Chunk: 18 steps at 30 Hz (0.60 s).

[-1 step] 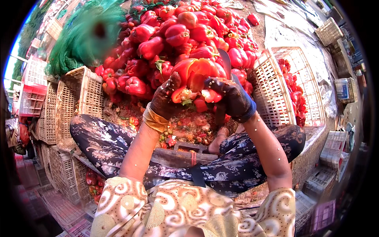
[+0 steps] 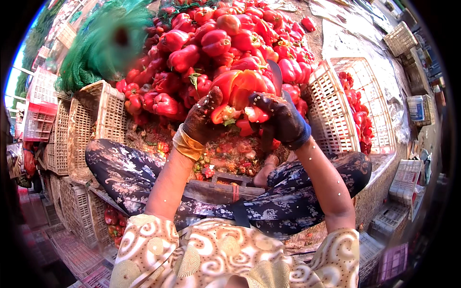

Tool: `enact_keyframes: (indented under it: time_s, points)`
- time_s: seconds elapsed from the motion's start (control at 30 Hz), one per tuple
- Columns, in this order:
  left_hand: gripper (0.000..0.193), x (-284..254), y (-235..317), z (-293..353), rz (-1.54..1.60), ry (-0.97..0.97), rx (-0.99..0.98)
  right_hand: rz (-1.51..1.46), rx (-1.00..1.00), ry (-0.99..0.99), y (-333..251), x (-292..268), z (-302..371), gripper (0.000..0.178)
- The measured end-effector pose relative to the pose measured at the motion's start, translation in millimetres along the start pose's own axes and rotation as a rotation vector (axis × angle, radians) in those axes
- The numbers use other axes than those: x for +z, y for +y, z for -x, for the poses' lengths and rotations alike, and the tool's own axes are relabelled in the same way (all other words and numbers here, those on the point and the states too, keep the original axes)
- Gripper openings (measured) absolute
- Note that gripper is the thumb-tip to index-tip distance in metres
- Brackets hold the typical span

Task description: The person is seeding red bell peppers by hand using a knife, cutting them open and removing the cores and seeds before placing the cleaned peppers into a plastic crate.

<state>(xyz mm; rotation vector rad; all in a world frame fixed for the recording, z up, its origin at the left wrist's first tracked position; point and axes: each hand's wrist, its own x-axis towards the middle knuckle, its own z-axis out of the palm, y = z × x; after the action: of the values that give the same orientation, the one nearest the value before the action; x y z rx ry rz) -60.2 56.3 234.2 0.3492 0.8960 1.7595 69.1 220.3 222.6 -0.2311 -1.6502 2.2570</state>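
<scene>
A cut-open red bell pepper (image 2: 240, 86) is held up between my two gloved hands, its seedy core and pale flesh showing at the near side. My left hand (image 2: 204, 117), in a dark wet glove with a yellowish cuff, is closed around the pepper's left side. On the right side, my right hand (image 2: 285, 120) in a dark glove with a blue cuff presses its thumb on the pepper. A knife (image 2: 275, 77) sticks up out of that hand, blade pointing away; its handle is hidden. Pale seeds cling to both gloves and my right forearm.
A big heap of red bell peppers (image 2: 216, 43) lies ahead. Plastic crates stand at left (image 2: 108, 113) and right (image 2: 333, 113); the right-hand crate (image 2: 374, 101) holds red pieces. Green netting (image 2: 91, 48) hangs at far left. Pepper scraps (image 2: 230, 156) cover the ground between my legs.
</scene>
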Motion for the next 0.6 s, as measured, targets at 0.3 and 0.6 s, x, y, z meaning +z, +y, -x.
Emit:
enact_keyframes:
  time_s: [0.3, 0.6]
  points:
    - [0.034, 3.6, -42.2, -7.1, -0.37, 0.465, 0.501, 0.078, -0.137, 0.278, 13.8, 29.3, -8.5, 0.045]
    - [0.047, -18.1, -43.3, -13.3, -0.372, 0.413, 0.529, 0.066, 0.045, -0.032, -4.1, 30.6, -0.6, 0.063]
